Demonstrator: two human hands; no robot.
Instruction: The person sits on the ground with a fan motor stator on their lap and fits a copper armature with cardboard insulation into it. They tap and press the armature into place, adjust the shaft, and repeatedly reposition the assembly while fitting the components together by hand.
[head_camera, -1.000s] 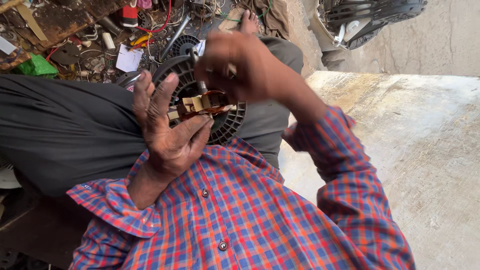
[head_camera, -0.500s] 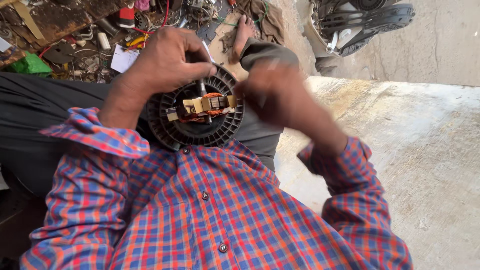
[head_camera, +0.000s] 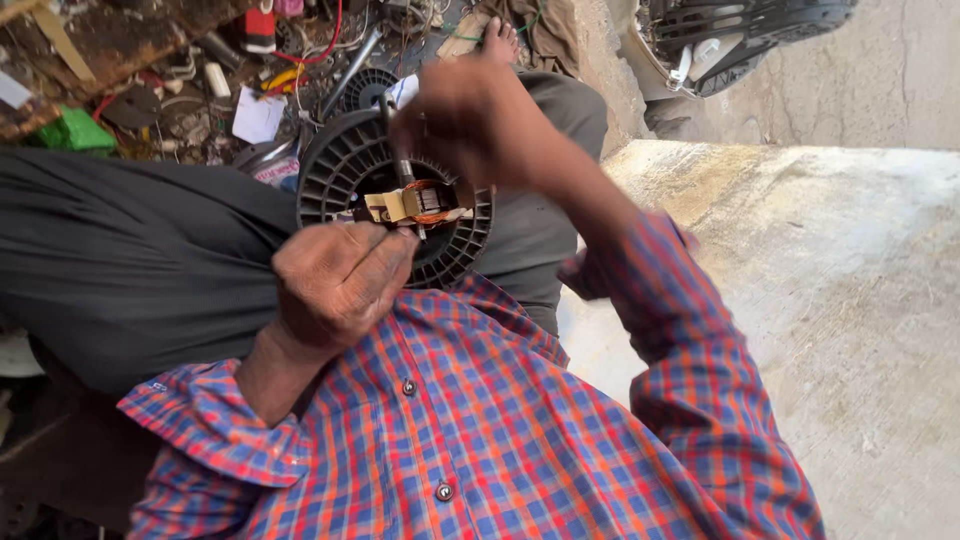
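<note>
The round black motor housing (head_camera: 345, 165) rests on the person's lap, its ribbed rim facing up, with a copper-wound coil (head_camera: 425, 200) seated in its centre. The left hand (head_camera: 340, 280) is clenched on the housing's near edge. Above the housing, the right hand (head_camera: 475, 120) is blurred, fingers closed on a thin metal tool (head_camera: 400, 155) pointing down at the coil. A slip of that tool could nick the fine windings. Beyond the housing lies a clutter of wires and scrap (head_camera: 200, 70).
</note>
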